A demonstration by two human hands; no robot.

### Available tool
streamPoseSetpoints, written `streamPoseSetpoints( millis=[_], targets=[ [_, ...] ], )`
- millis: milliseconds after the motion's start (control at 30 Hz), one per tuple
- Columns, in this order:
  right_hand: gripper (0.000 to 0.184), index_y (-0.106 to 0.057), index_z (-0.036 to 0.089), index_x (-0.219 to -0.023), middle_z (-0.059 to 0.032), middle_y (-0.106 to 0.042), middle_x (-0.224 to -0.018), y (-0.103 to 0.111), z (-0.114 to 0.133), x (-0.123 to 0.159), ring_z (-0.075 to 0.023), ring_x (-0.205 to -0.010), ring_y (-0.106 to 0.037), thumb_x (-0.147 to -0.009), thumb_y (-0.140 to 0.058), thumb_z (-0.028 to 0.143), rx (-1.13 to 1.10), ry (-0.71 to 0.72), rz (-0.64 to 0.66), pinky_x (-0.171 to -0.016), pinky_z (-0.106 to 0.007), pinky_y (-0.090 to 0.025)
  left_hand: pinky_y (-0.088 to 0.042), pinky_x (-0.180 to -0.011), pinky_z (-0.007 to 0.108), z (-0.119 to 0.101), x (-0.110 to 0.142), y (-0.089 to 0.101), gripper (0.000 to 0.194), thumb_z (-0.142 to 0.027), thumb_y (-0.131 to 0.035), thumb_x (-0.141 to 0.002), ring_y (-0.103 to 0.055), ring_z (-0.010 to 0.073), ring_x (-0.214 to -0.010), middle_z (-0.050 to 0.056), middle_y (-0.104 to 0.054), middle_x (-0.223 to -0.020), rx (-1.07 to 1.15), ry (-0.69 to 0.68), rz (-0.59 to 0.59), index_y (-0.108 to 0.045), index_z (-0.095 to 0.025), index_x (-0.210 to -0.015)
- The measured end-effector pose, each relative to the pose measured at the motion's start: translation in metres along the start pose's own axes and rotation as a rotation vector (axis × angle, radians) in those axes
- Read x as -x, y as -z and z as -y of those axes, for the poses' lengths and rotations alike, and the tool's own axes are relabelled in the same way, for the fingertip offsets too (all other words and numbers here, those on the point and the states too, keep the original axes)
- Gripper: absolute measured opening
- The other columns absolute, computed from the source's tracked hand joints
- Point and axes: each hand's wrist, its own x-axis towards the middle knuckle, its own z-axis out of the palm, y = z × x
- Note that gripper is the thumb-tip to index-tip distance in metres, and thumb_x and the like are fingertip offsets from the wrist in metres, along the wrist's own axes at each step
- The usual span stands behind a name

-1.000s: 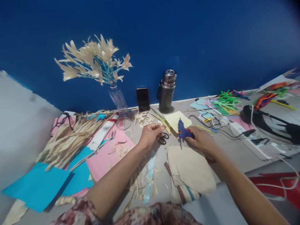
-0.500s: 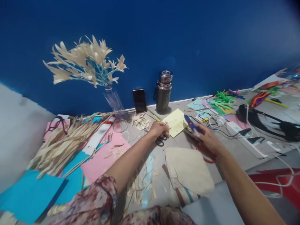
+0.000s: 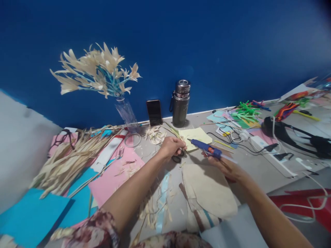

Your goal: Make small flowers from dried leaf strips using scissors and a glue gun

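Note:
My right hand [image 3: 219, 162] is closed round a blue glue gun [image 3: 204, 146] with an orange trigger. The gun's nozzle points left, close to the fingertips of my left hand [image 3: 172, 147]. Those fingers are pinched together; what they hold, perhaps a small pale piece, is too small to make out. Behind both hands lies a yellow sheet of paper [image 3: 198, 135], flat on the table. Black scissor handles [image 3: 177, 158] stick out beneath my left hand. A folded cream cloth [image 3: 209, 189] lies in front of my right hand.
Pale dried-husk flowers [image 3: 95, 65] stand in a clear bottle [image 3: 127, 115] at the back left. A phone [image 3: 154, 112] and a steel flask [image 3: 181, 105] stand by the blue wall. Dried husks [image 3: 64, 158] cover the left; a power strip [image 3: 271, 156] with cables lies right.
The glue gun has swung from upright to nearly level, its nozzle now beside my left fingertips. The yellow paper, tilted up before, now lies flat. My left hand stays closed.

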Motion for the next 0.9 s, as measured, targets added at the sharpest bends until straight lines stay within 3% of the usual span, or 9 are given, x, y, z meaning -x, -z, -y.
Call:
streamPoseSetpoints(
  millis=[200, 567, 900],
  targets=[
    [0.035, -0.068, 0.019, -0.097, -0.0102, -0.072, -0.094, -0.002, 0.012, -0.009, -0.024, -0.085, -0.067, -0.099, -0.046, 0.045, -0.017, 0.119, 0.073, -0.076, -0.034, -0.056, -0.028, -0.035, 0.017, -0.003, 0.004, -0.001, 0.01, -0.011, -0.069, -0.075, -0.046, 0.0034, -0.038, 0.007, -0.071, -0.067, -0.004, 0.001, 0.02, -0.069, -0.009, -0.065],
    [0.038, -0.063, 0.02, -0.087, -0.0077, -0.068, -0.082, -0.002, 0.016, -0.01, -0.0218, -0.074, -0.064, -0.101, -0.041, 0.047, 0.03, 0.147, 0.079, -0.066, -0.032, -0.053, -0.031, -0.036, 0.016, -0.007, 0.008, -0.001, 0.012, -0.009, -0.067, -0.076, -0.047, 0.003, -0.038, 0.005, -0.07, -0.063, -0.014, 0.007, 0.02, -0.069, -0.009, -0.064],
    [0.039, -0.063, 0.021, -0.088, -0.0089, -0.069, -0.083, -0.005, 0.014, -0.009, -0.0232, -0.075, -0.065, -0.102, -0.039, 0.047, 0.083, 0.175, 0.054, -0.069, -0.033, -0.053, -0.029, -0.034, 0.016, -0.009, 0.008, -0.002, 0.013, -0.008, -0.065, -0.076, -0.048, 0.0037, -0.038, 0.007, -0.07, -0.066, 0.017, 0.009, 0.023, -0.068, -0.008, -0.063]
  ],
)
